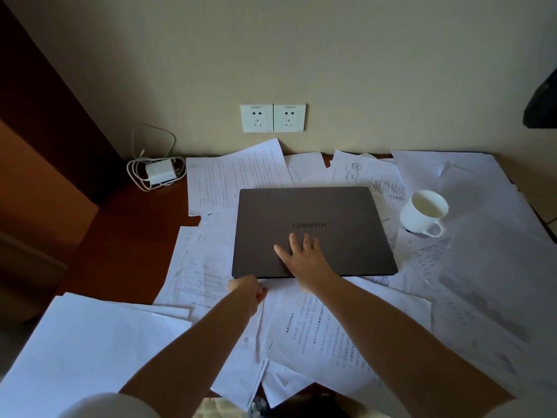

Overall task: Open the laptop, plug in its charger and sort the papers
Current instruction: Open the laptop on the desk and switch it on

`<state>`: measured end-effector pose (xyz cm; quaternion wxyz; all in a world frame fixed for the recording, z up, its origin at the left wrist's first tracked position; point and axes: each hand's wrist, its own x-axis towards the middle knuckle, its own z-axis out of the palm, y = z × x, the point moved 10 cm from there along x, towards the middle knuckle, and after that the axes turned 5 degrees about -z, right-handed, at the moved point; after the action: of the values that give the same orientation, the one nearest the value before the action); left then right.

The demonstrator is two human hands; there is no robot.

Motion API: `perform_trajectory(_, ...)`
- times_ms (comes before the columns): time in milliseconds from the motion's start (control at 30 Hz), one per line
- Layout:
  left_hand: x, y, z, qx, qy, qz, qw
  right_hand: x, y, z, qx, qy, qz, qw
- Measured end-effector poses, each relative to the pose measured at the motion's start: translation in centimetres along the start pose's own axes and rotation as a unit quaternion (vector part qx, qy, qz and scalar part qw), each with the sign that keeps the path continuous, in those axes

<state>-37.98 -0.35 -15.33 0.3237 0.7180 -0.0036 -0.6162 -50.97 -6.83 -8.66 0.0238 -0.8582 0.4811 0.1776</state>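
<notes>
A closed grey laptop lies on scattered white papers in the middle of the desk. My right hand rests flat on its lid near the front edge, fingers spread. My left hand is curled at the laptop's front left corner, touching the edge; whether it grips the lid I cannot tell. A white charger with its coiled cable lies at the back left of the desk. Two white wall sockets sit on the wall behind the laptop.
A white mug stands on papers to the right of the laptop. The brown desk shows bare at the left. A stack of blank sheets lies front left. A dark object juts in at the upper right.
</notes>
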Motion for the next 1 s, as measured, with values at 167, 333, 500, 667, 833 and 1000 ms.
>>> perform_trajectory(167, 0.0, 0.3, -0.4, 0.001, -0.008, -0.003, 1.0, -0.3, 0.2, -1.5, 0.024, 0.007, 0.019, 1.0)
perform_trajectory(333, -0.1, 0.9, -1.9, 0.017, 0.016, -0.004, 1.0, -0.8, 0.3, -3.7, 0.012, 0.06, 0.038, 0.997)
perform_trajectory(500, -0.9, 1.8, -1.9, 0.026, 0.013, -0.013, 1.0, -0.8, 0.7, -5.9, 0.033, 0.075, 0.034, 0.996)
perform_trajectory(667, -1.2, 1.4, -1.6, -0.003, 0.004, -0.023, 1.0, -1.0, 2.3, -10.3, 0.066, 0.093, 0.038, 0.993)
perform_trajectory(833, -1.2, 2.1, -2.1, 0.081, 0.018, 0.0, 0.997, -0.3, 5.9, -16.0, 0.091, 0.172, 0.096, 0.976)
perform_trajectory(1000, -3.1, 8.0, -0.5, 0.557, 0.134, 0.203, 0.794, 0.9, 8.0, -18.4, 0.111, 0.216, 0.126, 0.962)
